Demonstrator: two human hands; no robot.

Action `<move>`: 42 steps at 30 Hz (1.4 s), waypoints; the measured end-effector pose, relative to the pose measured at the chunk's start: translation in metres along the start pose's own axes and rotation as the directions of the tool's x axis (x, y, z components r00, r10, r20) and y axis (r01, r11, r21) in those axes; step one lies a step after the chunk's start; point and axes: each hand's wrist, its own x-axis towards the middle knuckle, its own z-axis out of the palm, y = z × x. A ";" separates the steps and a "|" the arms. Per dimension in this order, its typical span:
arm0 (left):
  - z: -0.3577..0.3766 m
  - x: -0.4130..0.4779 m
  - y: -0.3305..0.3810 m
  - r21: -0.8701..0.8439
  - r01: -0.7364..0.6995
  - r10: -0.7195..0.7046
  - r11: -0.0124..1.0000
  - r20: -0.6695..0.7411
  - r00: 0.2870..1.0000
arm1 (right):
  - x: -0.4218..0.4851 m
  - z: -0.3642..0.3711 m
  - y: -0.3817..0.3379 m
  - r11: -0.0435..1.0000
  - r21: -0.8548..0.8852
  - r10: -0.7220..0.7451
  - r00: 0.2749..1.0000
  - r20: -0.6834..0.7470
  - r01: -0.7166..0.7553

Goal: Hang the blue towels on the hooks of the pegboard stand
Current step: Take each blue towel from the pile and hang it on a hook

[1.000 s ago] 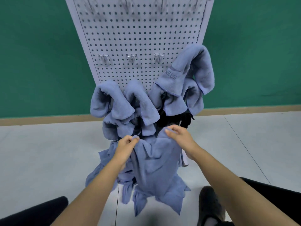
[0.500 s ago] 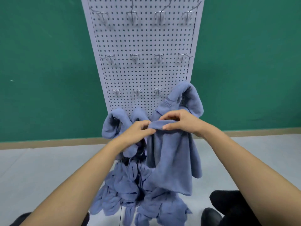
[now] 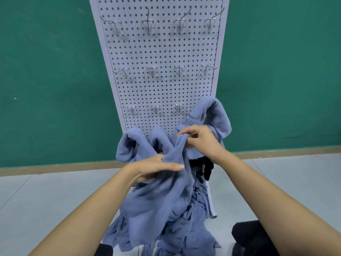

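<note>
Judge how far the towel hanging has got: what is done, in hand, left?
Done: blue towels hang low on the pegboard. In hand: left hand and right hand hold one towel. Left: a heap on the floor, and empty hooks in the upper rows.

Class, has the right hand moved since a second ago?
Yes. The right hand, pinching a towel, has risen: it was under the hung towels, now it overlaps the lettered towel on the pegboard.
</note>
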 end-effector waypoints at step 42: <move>-0.054 -0.041 0.011 -0.478 -0.138 -0.239 0.868 -0.644 0.727 | -0.001 -0.016 0.005 0.636 0.752 0.354 0.932 -0.082 -0.176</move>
